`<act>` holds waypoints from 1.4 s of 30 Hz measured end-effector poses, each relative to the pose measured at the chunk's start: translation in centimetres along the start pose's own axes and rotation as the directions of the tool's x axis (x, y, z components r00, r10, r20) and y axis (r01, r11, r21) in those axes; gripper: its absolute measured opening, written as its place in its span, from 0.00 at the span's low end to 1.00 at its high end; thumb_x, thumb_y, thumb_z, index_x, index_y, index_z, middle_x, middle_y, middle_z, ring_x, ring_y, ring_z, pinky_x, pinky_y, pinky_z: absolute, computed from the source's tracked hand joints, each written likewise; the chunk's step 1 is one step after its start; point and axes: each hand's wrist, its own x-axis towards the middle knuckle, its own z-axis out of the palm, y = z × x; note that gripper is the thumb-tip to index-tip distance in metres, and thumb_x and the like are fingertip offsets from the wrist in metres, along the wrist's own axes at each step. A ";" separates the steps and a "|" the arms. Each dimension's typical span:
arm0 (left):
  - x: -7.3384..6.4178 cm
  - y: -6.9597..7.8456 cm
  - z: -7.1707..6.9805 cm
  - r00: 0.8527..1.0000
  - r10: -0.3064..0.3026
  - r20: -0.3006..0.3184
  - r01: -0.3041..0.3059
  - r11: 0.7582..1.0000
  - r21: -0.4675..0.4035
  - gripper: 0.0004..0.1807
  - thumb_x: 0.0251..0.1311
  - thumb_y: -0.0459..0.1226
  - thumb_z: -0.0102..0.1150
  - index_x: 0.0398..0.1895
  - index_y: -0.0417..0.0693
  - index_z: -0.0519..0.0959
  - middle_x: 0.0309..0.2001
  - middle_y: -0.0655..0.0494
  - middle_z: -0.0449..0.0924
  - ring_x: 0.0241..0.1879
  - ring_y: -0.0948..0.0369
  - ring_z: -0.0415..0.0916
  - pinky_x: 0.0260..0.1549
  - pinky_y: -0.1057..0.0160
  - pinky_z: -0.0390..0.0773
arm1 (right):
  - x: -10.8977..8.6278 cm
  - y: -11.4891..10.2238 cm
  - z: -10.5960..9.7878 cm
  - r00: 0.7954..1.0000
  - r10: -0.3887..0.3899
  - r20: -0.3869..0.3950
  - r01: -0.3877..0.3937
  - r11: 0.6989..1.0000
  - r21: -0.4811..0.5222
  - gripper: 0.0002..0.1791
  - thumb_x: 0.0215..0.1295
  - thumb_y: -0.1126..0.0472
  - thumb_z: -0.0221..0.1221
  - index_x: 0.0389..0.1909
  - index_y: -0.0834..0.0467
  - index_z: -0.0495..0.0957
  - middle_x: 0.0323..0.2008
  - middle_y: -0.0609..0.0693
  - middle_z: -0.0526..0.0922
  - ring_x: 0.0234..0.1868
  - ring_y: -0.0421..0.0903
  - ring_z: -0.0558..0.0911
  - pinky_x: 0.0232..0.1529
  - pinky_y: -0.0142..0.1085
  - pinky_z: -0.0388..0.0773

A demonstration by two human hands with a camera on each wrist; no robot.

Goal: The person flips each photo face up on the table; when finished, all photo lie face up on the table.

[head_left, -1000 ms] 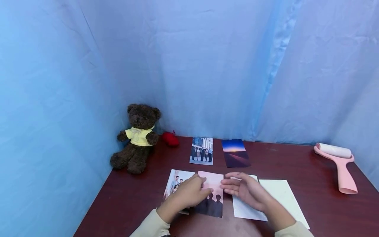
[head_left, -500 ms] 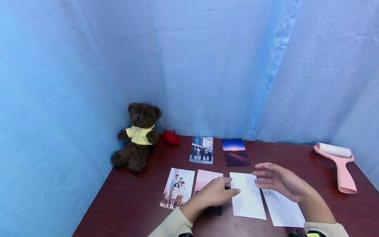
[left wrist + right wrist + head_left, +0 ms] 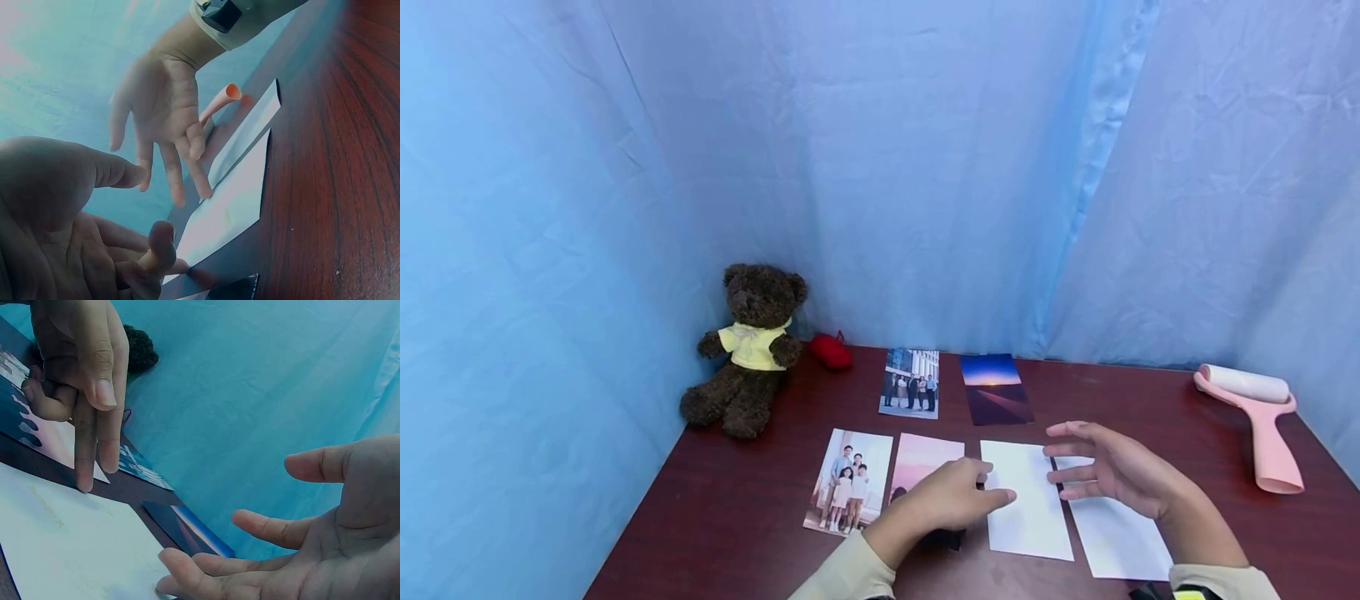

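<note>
Flat on the table lie two blank white cards, a left one (image 3: 1030, 525) and a right one (image 3: 1123, 542). My left hand (image 3: 958, 497) holds nothing; its thumb and fingertips are at the left card's left edge, and its wrist covers part of a pink silhouette photo (image 3: 925, 452). At that card's upper right edge, my right hand (image 3: 1131, 475) has its fingers spread and loosely bent, palm facing left, holding nothing. The right wrist view shows the left hand's extended fingers (image 3: 85, 450) reaching to the card's edge. A family photo (image 3: 847, 479) lies left of the pink one.
Behind these lie a group photo (image 3: 910, 385) and a sunset road photo (image 3: 997, 390). A brown teddy bear (image 3: 752, 346) sits at the back left beside a red plush object (image 3: 831, 351). A pink-handled lint roller (image 3: 1262, 425) lies at the right. Blue curtains (image 3: 910, 183) enclose the table.
Both hands have moved right from around the pink photo to the left white card, uncovering the family photo. Over the last half second they have barely shifted.
</note>
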 end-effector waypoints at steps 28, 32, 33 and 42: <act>-0.2 -0.5 -0.7 0.995 0.063 0.072 -0.064 0.998 0.002 0.24 0.71 0.55 0.63 0.55 0.46 0.85 0.33 0.55 0.84 0.35 0.66 0.81 0.46 0.64 0.80 | 0.0 0.5 -0.8 0.994 0.010 -0.113 -0.008 1.000 0.018 0.26 0.86 0.39 0.37 0.70 0.48 0.71 0.66 0.52 0.81 0.62 0.54 0.87 0.58 0.50 0.84; -0.2 -0.5 -0.6 0.995 0.061 0.077 -0.061 0.998 0.001 0.26 0.71 0.55 0.63 0.59 0.46 0.84 0.28 0.53 0.86 0.35 0.66 0.82 0.49 0.63 0.81 | 0.0 0.5 -0.9 0.994 0.017 -0.105 -0.018 1.000 -0.008 0.30 0.86 0.39 0.37 0.75 0.53 0.68 0.70 0.58 0.79 0.62 0.51 0.86 0.59 0.49 0.83; -0.2 -0.5 -0.6 0.995 0.059 0.078 -0.059 0.998 -0.005 0.26 0.71 0.55 0.63 0.61 0.46 0.84 0.26 0.53 0.86 0.35 0.66 0.82 0.51 0.63 0.82 | 0.1 0.4 -0.9 0.994 0.024 -0.104 -0.025 1.000 -0.010 0.30 0.86 0.39 0.37 0.75 0.52 0.68 0.70 0.57 0.79 0.62 0.49 0.86 0.59 0.48 0.82; -0.6 0.0 -0.3 0.998 0.001 0.065 0.003 0.998 -0.059 0.32 0.71 0.55 0.63 0.73 0.51 0.77 0.20 0.55 0.82 0.22 0.59 0.86 0.49 0.66 0.80 | -0.2 -0.3 -0.8 0.997 -0.037 -0.061 0.034 0.998 -0.043 0.24 0.88 0.43 0.34 0.66 0.45 0.75 0.62 0.46 0.86 0.61 0.43 0.86 0.58 0.45 0.83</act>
